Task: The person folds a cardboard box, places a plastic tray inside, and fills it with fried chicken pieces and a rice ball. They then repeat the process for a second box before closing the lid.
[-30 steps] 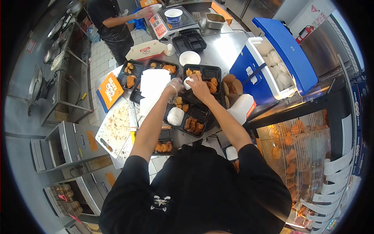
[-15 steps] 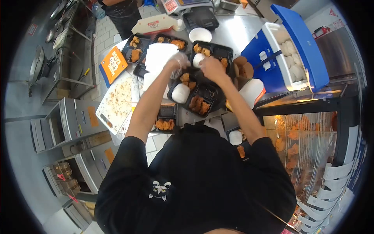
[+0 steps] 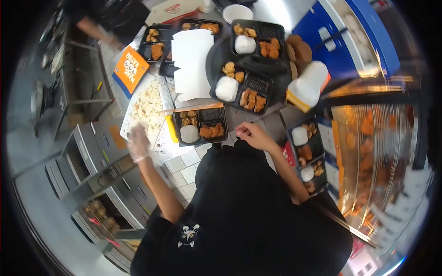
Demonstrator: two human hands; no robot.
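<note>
My left hand, in a clear plastic glove, is over the near left edge of the crumb-strewn cutting board. It is slightly blurred, its fingers stretched out and nothing visible in them. My bare right hand hovers near my body with fingers curled in, and I see no object there. Between both hands sits a black meal tray with a rice mound, fried chicken and small fried pieces. Farther forward, another black tray holds rice and sliced fried chicken. A knife with a yellow handle lies beside the nearest tray.
White card sheets cover part of the counter. An orange box stands at the left. A blue cooler and heated display are on the right. More filled trays sit low right. Another person's arm shows upper left.
Both hands have left the far trays: my left swung down and left, my right came back toward my body. My view shifted. Another person's arm has come into sight upper left.
</note>
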